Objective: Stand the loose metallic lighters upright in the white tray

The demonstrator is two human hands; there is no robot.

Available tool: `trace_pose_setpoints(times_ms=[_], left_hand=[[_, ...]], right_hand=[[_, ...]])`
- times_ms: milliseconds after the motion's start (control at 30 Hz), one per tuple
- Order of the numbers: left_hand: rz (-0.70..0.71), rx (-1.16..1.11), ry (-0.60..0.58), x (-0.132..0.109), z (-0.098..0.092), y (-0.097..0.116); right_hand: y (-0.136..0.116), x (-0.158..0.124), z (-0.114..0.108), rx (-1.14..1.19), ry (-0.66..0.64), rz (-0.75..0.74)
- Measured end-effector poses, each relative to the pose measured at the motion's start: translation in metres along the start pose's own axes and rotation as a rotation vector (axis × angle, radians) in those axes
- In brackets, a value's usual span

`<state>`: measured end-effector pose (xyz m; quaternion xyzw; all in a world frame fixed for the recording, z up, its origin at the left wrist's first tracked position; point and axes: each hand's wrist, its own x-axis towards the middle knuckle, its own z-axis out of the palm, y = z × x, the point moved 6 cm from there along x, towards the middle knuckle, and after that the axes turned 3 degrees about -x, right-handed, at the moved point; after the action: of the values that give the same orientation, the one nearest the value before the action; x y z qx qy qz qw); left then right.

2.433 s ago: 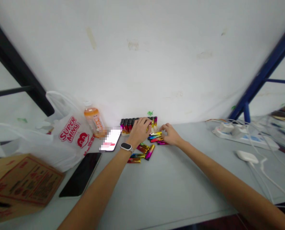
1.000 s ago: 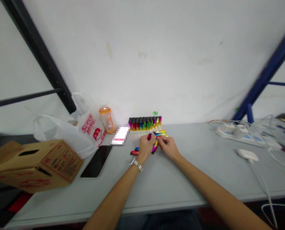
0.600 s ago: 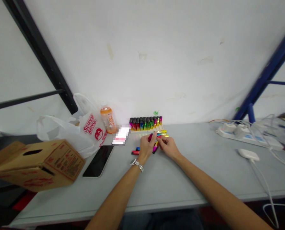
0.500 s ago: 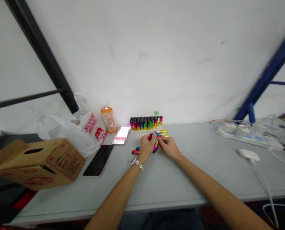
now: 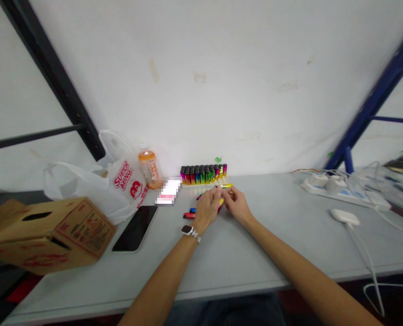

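My left hand [image 5: 207,207] is closed, back upward, its fingers curled round a lighter that they now hide almost wholly. Against its fingertips rests my right hand [image 5: 237,204], thumb and fingers pinched together; whatever is in that pinch is too small to make out. A gold lighter [image 5: 226,185] lies just beyond the fingers, and a yellow one [image 5: 220,202] shows partly beneath them. Left of my left hand lie a red lighter [image 5: 189,216] and a blue lighter [image 5: 192,210]. Behind the hands, several colourful lighters [image 5: 203,175] with black tops stand upright in rows in a pale tray [image 5: 223,183].
On the grey table [image 5: 272,253], a dark tablet-like device [image 5: 135,228], a blurred-out bright screen [image 5: 168,190], an orange drink bottle [image 5: 150,168], a white plastic bag [image 5: 120,190] and a cardboard box [image 5: 68,235] sit leftward. Rightward are a power strip [image 5: 343,192] and a white charger [image 5: 345,217].
My left hand has turned over its lighter, hiding the magenta end that showed before. Both hands have come closer together. The whole view has shifted slightly.
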<state>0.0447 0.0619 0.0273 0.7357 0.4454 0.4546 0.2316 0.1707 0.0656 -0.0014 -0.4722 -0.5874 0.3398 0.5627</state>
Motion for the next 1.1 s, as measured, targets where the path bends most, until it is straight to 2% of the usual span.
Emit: trace_pose_setpoints(times_ms=[133, 333, 433, 533, 667, 833, 1100], left_hand=[[0.104, 0.108, -0.071, -0.001, 0.013, 0.001], [0.096, 0.106, -0.090, -0.004, 0.017, -0.002], [0.086, 0.115, -0.049, -0.002, 0.015, -0.006], [0.076, 0.186, 0.031, 0.003, 0.008, -0.013], [0.058, 0.320, -0.036, 0.007, 0.005, -0.021], [0.037, 0.416, -0.115, 0.006, 0.004, -0.020], [0.003, 0.527, -0.202, 0.003, 0.005, -0.014]], right_hand=[[0.000, 0.001, -0.003, 0.068, 0.058, 0.068], [0.003, 0.007, -0.009, 0.224, 0.055, 0.126], [0.001, 0.024, -0.021, 0.237, 0.079, 0.059], [-0.008, 0.052, -0.039, 0.101, 0.123, -0.101], [-0.015, 0.091, -0.055, -0.261, 0.091, -0.236], [-0.007, 0.123, -0.053, -0.456, -0.049, -0.261], [-0.003, 0.147, -0.049, -0.594, -0.178, -0.254]])
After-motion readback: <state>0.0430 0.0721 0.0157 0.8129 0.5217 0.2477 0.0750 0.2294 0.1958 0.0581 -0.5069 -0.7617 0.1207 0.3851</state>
